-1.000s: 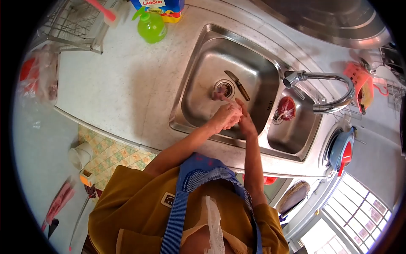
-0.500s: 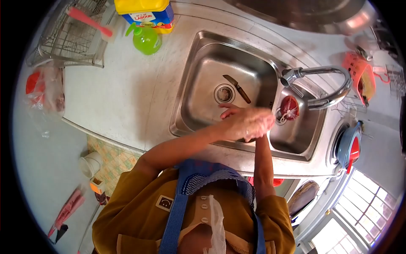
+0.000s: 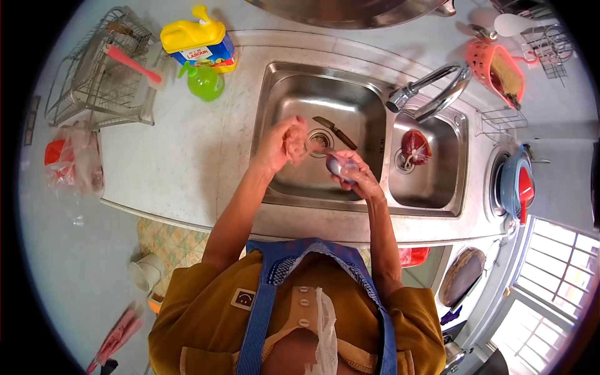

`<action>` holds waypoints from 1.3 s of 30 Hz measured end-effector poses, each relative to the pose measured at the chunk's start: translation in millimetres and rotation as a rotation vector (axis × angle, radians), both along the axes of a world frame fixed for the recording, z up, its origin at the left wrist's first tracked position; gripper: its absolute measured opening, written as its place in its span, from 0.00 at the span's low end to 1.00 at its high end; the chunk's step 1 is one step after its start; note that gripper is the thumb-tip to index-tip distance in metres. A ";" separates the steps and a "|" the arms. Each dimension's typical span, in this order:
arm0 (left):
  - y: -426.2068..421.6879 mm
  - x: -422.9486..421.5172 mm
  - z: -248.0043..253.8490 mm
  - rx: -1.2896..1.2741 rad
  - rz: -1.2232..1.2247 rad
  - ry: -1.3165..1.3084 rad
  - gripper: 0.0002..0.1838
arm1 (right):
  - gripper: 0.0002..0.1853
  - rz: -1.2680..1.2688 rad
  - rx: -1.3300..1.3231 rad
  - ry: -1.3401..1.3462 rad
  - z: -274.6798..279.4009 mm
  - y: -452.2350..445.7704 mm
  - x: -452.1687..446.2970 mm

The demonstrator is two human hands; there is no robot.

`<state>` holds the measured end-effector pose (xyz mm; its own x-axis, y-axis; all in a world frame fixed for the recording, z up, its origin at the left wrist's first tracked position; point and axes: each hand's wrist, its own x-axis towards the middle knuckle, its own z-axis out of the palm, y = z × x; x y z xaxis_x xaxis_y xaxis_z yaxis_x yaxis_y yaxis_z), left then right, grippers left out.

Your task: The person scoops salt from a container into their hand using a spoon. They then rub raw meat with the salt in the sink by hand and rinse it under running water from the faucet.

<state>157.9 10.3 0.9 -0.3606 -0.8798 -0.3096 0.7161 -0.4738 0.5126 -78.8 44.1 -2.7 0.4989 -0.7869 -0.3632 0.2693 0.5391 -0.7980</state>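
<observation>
Left hand: we have our left hand [image 3: 287, 142] over the left part of the large bowl [image 3: 281, 172], fingers curled in. Motion blur, so we can't tell if it grips the reddish strand [image 3: 316, 149] beside it.
Right hand: our right hand [image 3: 355, 175] is partly closed, fingers around a shiny purplish piece [image 3: 338, 165].
Piece: we have it at the fingertips, above the near right part of the large bowl. The strand runs from it toward our left hand.
Knife: we see 1 knife [image 3: 335, 133] flat on the large bowl floor, far side of our hands, tip pointing far left, dark handle to the near right.
Drain: large drain [image 3: 320, 139] sits just left of the knife, between it and our left hand.
Small bowl: to the right, we have a clear bag of red contents [image 3: 415, 147] beside the small drain [image 3: 402, 164], white ties at the drain.
Faucet: chrome faucet [image 3: 403, 97] stands at the far side, its curved spout over the small bowl [image 3: 431, 187].
Far left: we have the green pump bottle [image 3: 205, 83] just near of the yellow and blue jug [image 3: 199, 47] on the counter [image 3: 169, 144]; wire rack [image 3: 103, 81] left of both.
Far right: pink basket [image 3: 495, 72] past the faucet.
Right: blue basin [image 3: 514, 178] with a red scoop [image 3: 526, 187] on it.
</observation>
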 end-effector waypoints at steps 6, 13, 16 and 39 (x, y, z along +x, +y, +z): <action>50.5 -22.8 -21.4 -0.080 -0.011 -0.142 0.19 | 0.10 -0.117 0.081 -0.002 8.1 -6.7 29.4; 63.5 -23.3 16.5 -0.683 0.059 -0.883 0.28 | 0.11 -0.025 0.265 0.033 16.7 -14.2 55.0; 62.1 -24.0 2.1 -0.721 0.182 -0.899 0.24 | 0.13 0.144 0.271 -0.075 14.3 -16.5 45.0; 55.2 -15.5 -5.7 0.061 -0.290 -0.027 0.22 | 0.10 -0.065 -0.631 0.826 56.9 -10.0 72.8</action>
<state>142.4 65.5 -4.8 -0.5853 -0.7205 -0.3719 0.5322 -0.6875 0.4941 -6.1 34.1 54.2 0.2318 -0.9690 -0.0854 -0.4756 -0.0363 -0.8789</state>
